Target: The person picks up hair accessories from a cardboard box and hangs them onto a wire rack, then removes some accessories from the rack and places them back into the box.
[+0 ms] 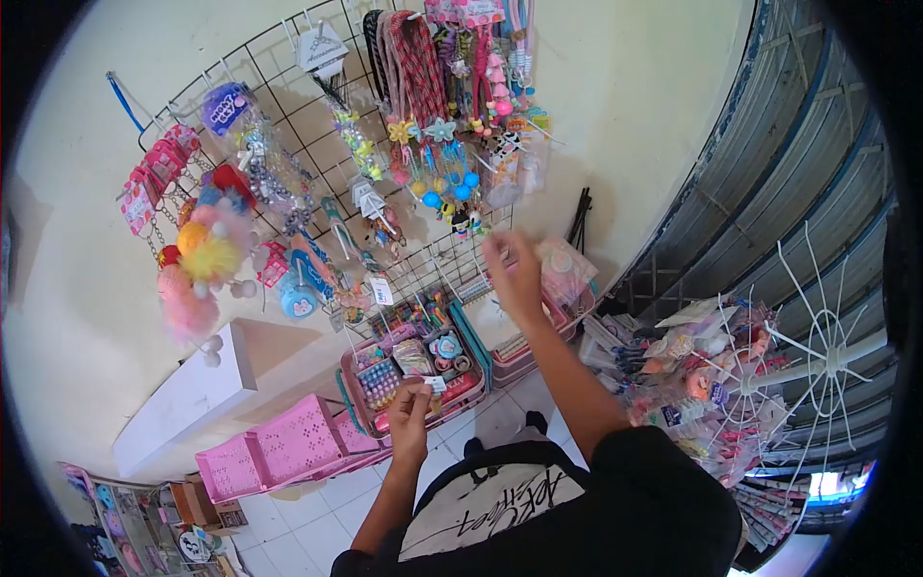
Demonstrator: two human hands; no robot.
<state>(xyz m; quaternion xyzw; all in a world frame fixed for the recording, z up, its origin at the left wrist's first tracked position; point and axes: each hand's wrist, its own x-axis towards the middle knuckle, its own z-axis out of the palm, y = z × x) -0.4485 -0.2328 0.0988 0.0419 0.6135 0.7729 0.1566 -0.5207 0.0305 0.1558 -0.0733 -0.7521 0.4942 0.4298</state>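
Work at a wall display of hanging accessories. The step in hand appears to be handling small items at the wire grid [423, 258], with both hands engaged at different heights. The right hand [516, 279], at the centre of the frame, is raised beside the lowest figure charms [461, 219] of the hanging group; contact cannot be confirmed. Its grip is blurred, the fingers bent, and whether anything is pinched between them cannot be told. The forearm rises steeply from the black sleeve [663, 471] at lower right, the fingers directed towards the upper left.

The left hand [409, 423], lower and left of centre, has its grip closed, thumb against forefinger, apparently pinching a small white card [435, 383]. The card lies over the near side of the pink basket [473, 396] as seen from above, and whether it is joined to another article is unclear. The left forearm slopes up from the bottom edge, the elbow near the body.

Judged from this pose, a move at the grid would call for fine fingertip control on the right, clear of the neighbouring cords [413, 67], with the left kept steady.
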